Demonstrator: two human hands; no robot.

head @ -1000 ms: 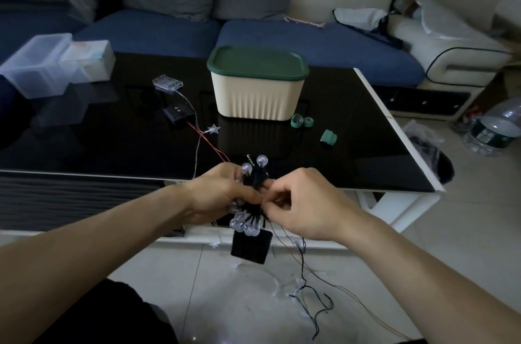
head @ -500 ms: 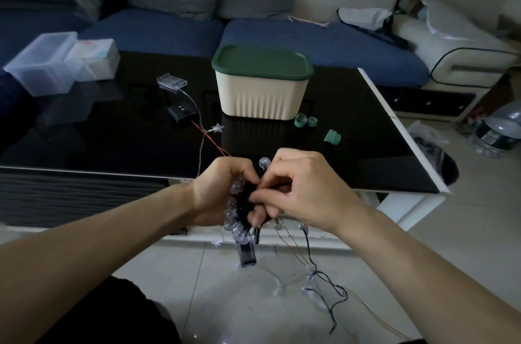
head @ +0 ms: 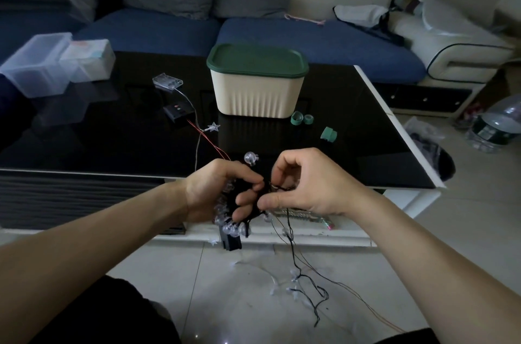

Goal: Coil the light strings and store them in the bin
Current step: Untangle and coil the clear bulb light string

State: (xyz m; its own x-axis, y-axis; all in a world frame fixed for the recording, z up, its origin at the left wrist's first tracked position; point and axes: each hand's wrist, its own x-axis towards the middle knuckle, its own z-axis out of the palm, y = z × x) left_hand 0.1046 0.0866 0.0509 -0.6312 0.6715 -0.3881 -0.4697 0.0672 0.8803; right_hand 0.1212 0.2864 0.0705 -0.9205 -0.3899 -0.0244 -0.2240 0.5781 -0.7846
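The left hand (head: 217, 191) curls round a bundle (head: 239, 202) of black wire studded with clear round bulbs, held in front of the near edge of the glossy black tabletop (head: 84, 140). One bulb (head: 250, 158) sticks up above the fingers, and a small black box (head: 231, 242) hangs below the bundle. The right hand (head: 307, 185) pinches the thin wire just beside the left fingertips, thumb and forefinger closed on it. Loose wire (head: 304, 276) trails from there down to the pale tiled floor (head: 253, 301) in slack loops.

On the tabletop stands the bin (head: 257, 92), a ribbed cream tub with rounded corners, its smooth dark green lid (head: 257, 59) on, so its contents are hidden. Left of it lie a clear battery case (head: 167, 81), a black controller (head: 178, 112) and a clear star (head: 213, 127) on fine wire. Three green rolls (head: 305, 119) lie right of the bin. Two translucent boxes (head: 39, 64) sit at the far left corner; what they hold cannot be told.
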